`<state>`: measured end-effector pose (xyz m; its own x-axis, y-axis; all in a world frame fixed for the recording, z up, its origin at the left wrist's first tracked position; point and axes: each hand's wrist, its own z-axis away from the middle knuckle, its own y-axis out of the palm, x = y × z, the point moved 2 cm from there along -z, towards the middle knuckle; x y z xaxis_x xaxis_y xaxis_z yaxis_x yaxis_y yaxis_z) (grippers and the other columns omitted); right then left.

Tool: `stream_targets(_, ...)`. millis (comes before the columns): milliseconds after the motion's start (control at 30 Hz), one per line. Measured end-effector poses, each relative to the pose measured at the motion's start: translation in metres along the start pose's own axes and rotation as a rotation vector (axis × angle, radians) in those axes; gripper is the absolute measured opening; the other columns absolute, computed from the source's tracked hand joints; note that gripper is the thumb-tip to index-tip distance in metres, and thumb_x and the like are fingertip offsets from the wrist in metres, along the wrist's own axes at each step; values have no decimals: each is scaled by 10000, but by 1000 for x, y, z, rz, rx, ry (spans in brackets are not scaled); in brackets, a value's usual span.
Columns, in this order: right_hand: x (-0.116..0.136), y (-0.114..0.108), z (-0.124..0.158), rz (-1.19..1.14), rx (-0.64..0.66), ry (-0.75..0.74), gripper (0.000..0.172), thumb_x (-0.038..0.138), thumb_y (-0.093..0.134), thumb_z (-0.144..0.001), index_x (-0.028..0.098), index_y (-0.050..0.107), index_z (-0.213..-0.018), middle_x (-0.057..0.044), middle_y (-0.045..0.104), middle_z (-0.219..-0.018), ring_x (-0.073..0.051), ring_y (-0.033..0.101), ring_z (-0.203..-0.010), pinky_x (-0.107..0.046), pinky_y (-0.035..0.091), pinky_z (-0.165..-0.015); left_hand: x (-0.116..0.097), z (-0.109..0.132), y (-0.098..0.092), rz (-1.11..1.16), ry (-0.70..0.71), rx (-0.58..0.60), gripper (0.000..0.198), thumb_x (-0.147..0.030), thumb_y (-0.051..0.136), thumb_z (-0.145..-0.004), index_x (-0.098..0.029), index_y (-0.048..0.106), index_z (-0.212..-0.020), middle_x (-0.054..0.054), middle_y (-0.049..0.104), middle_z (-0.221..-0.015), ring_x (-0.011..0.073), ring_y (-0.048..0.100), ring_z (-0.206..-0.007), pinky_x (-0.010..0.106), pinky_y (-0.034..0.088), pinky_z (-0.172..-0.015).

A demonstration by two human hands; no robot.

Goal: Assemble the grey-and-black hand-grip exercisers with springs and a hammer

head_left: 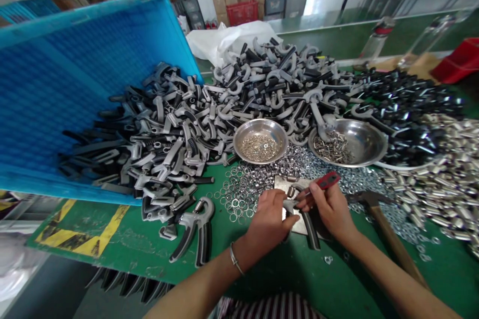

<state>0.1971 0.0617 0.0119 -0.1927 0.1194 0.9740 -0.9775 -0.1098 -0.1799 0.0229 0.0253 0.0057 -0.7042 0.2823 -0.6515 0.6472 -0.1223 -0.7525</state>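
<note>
My left hand (267, 219) is closed on a grey and black hand-grip part (304, 217) that lies on a small metal plate (281, 183) on the green table. My right hand (329, 207) pinches a red-handled tool (326, 181) and holds its tip against the top of the same part. A small spring (290, 191) sits by the part's head. A finished hand gripper (194, 229) lies to the left of my left hand.
A tipped blue crate (56, 89) spills a big pile of grey and black handles (209, 109). Two steel bowls (261, 141) (370, 142) hold small metal bits. Loose rings (239, 192), metal sleeves (445, 179) and a hammer (385, 229) surround my hands.
</note>
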Motion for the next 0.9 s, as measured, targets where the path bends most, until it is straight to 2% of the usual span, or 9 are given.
stream_targets(133, -4, 1, 3, 116, 4, -21, 270, 547, 452, -964, 278, 443, -946, -55, 738, -778, -240, 712, -622, -379, 580, -619, 1, 0, 1, 8, 9, -13, 413, -353, 715, -845, -186, 508, -1161, 96, 568, -1205, 273, 499, -1175, 446, 363, -1077)
stream_targets(300, 4, 5, 6, 555, -57, -215, 278, 500, 533, -887, 223, 556, -896, -116, 722, -750, -293, 713, -688, -382, 549, -635, 0, -1, 0, -5, 24, -6, 384, -359, 691, -861, -190, 517, -1159, 99, 572, -1185, 280, 509, -1157, 459, 378, -1057)
stream_targets(400, 21, 9, -8, 436, -37, -234, 312, 494, 545, -884, 190, 607, -858, -48, 706, -641, -185, 644, -517, -273, 515, -474, 0, -2, 0, -12, -11, 15, 378, -358, 694, -857, -190, 524, -1151, 98, 575, -1188, 285, 508, -1149, 458, 385, -1046)
stream_targets(500, 32, 9, -30, 174, 31, -178, 464, 535, 311, -986, 193, 592, -847, 44, 625, -509, -103, 405, -304, -224, 390, -305, -1, -1, 3, -17, -58, 34, 380, -367, 701, -850, -195, 532, -1144, 93, 578, -1195, 285, 508, -1149, 454, 385, -1046)
stream_targets(567, 27, 0, -43, 145, 74, -123, 502, 544, 204, -1011, 215, 556, -870, 60, 575, -485, -106, 339, -288, -226, 348, -307, -4, 2, 5, -17, -67, 44, 377, -374, 695, -854, -202, 536, -1150, 90, 577, -1199, 285, 508, -1158, 454, 384, -1050)
stream_targets(633, 17, -18, -53, 242, 93, -79, 424, 581, 344, -977, 225, 540, -854, 44, 567, -503, -126, 413, -347, -245, 365, -375, -8, 4, 0, -26, -52, 55, 419, -388, 689, -859, -195, 529, -1195, 104, 565, -1243, 292, 497, -1192, 460, 380, -1059)
stream_targets(733, 10, -54, -58, 712, 60, -109, 373, 584, 628, -830, 217, 579, -786, -7, 597, -567, -187, 540, -497, -289, 394, -505, -12, -11, -26, -79, 26, 61, 459, -403, 652, -890, -189, 525, -1276, 114, 554, -1303, 290, 486, -1218, 451, 380, -1059)
stream_targets(800, 22, -68, -60, 1007, 73, -205, 338, 551, 628, -845, 213, 634, -831, -51, 657, -697, -221, 596, -607, -307, 404, -565, -7, -39, -57, -176, 79, 45, 327, -381, 554, -954, -207, 584, -1230, 90, 607, -1228, 270, 519, -1164, 438, 386, -1040)
stream_targets(900, 59, -51, -69, 1180, 126, -443, 264, 411, 497, -962, 234, 693, -963, -84, 699, -945, -240, 634, -821, -310, 432, -644, 15, -98, -101, -438, 33, 56, 273, -264, 434, -991, -169, 677, -1071, 120, 667, -1089, 284, 560, -1114, 454, 376, -1027)
